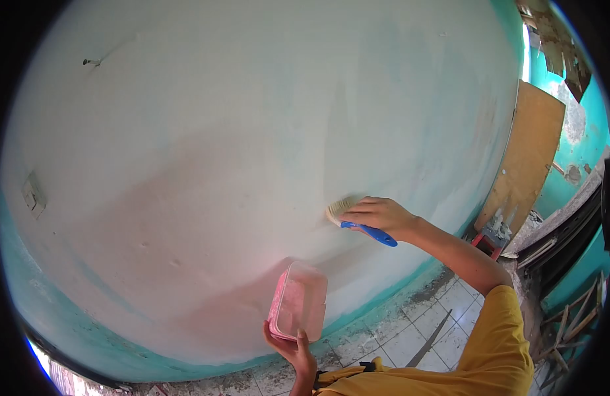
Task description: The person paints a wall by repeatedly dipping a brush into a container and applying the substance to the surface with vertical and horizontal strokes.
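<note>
My right hand (383,216) is closed round a paintbrush (377,233) with a blue handle and pale bristles. The bristle tips are right at the surface of the wall (252,165), which has a whitish coat with turquoise showing through. Lower down, my left hand (295,350) grips a pink plastic tub (298,300) at its bottom end, thumb over the rim. The tub is tilted with its opening towards me, and pinkish-white smears cover its inside. Part of the brush's neck is hidden by my right fingers.
A wall outlet (34,195) sits at the far left, with a hook-like fitting (92,63) above it. Dusty floor tiles (400,343) run along the wall's foot. At right stand a wooden board (524,148), a red-edged item (491,241) and wooden pieces (572,323).
</note>
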Demonstrator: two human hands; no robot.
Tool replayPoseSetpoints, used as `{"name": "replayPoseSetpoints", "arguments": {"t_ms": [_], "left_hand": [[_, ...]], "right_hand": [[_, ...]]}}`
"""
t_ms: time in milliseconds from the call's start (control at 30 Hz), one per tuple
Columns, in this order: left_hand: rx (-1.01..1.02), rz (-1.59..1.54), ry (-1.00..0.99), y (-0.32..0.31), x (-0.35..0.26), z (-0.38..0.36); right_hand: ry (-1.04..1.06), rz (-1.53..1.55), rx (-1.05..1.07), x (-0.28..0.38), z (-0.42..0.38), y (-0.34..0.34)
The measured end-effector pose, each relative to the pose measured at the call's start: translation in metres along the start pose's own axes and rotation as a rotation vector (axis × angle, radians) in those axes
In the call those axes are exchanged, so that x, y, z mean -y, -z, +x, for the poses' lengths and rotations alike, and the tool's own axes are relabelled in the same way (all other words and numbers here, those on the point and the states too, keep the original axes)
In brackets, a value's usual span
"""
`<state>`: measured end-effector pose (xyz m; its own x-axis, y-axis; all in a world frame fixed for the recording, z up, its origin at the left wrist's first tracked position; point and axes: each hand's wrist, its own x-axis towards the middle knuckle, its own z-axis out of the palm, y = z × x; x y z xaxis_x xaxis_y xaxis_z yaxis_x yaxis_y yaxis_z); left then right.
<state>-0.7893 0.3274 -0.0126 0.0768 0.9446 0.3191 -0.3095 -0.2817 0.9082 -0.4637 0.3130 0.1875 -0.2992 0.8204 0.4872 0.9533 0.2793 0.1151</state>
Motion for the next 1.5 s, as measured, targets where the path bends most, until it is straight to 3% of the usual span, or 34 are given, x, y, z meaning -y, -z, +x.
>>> {"name": "replayPoseSetpoints", "arguments": {"t_ms": [33, 100, 167, 233, 267, 333, 433, 467, 533, 667, 800, 833, 867, 900, 933, 1033, 1133, 1300, 1367, 1400, 1467, 1500], "left_hand": [[0.001, -0.002, -0.005, 0.000, -0.001, 0.001], [0.010, 0.005, -0.008, -0.002, -0.005, 0.001], [0.015, -0.006, -0.008, -0.001, 0.000, 0.002], [0.017, -0.014, -0.015, 0.000, 0.003, 0.004], [0.019, -0.013, -0.010, 0.001, 0.006, 0.004], [0.017, -0.006, -0.002, 0.003, 0.012, 0.005], [0.045, -0.097, 0.032, 0.008, 0.015, 0.003], [0.035, -0.082, 0.017, 0.007, 0.014, 0.004], [0.018, -0.064, 0.006, 0.005, 0.011, 0.003], [0.000, -0.049, 0.016, 0.007, 0.011, 0.002], [0.016, -0.030, 0.034, 0.009, 0.005, 0.004], [0.017, -0.020, 0.045, 0.009, 0.004, 0.004], [0.020, -0.006, 0.034, 0.010, 0.006, 0.004], [0.024, 0.007, 0.024, 0.012, 0.007, 0.005], [0.026, 0.015, 0.037, 0.013, 0.007, 0.005], [0.034, 0.004, 0.034, 0.015, 0.008, 0.005], [0.045, 0.025, 0.021, 0.019, 0.011, 0.005], [0.064, 0.008, 0.011, 0.019, 0.009, 0.008], [0.083, 0.034, 0.011, 0.027, 0.017, 0.009], [0.098, 0.046, -0.006, 0.029, 0.020, 0.010], [0.114, 0.054, -0.007, 0.031, 0.018, 0.010], [0.134, 0.036, -0.033, 0.030, 0.018, 0.013]], "right_hand": [[-0.014, 0.056, 0.043, 0.006, 0.008, 0.011], [-0.398, 0.511, 0.019, 0.012, 0.038, 0.058], [-0.033, 0.044, -0.311, -0.030, 0.074, 0.077], [0.135, -0.184, -0.546, -0.035, 0.109, 0.128], [0.137, -0.184, -0.546, -0.030, 0.118, 0.145], [0.051, -0.364, -0.779, -0.022, 0.130, 0.163], [0.058, -0.357, -0.672, -0.034, 0.107, 0.110], [-0.040, -0.229, -0.519, -0.015, 0.088, 0.087], [0.127, -0.269, -0.408, -0.019, 0.047, 0.023], [0.053, -0.064, -0.117, 0.019, -0.019, -0.072], [0.080, -0.004, -0.126, 0.006, -0.011, -0.049], [-0.153, 0.338, -0.040, -0.006, -0.002, -0.030], [-0.677, 0.904, -0.079, 0.015, 0.025, 0.017], [-0.365, 0.489, -0.169, -0.009, 0.030, 0.022], [0.012, -0.101, -0.500, -0.019, 0.044, 0.033], [-0.074, -0.250, -0.672, 0.000, 0.060, 0.057], [-0.127, -0.282, -0.556, -0.005, 0.025, -0.009], [-0.201, 0.045, -0.242, 0.036, -0.057, -0.126], [-0.431, 0.239, -0.351, 0.060, -0.076, -0.145], [-0.437, 0.254, -0.339, 0.068, -0.075, -0.144], [-0.682, 0.602, -0.701, 0.096, -0.065, -0.128], [-0.695, 0.614, -0.693, 0.111, -0.060, -0.116]]}}
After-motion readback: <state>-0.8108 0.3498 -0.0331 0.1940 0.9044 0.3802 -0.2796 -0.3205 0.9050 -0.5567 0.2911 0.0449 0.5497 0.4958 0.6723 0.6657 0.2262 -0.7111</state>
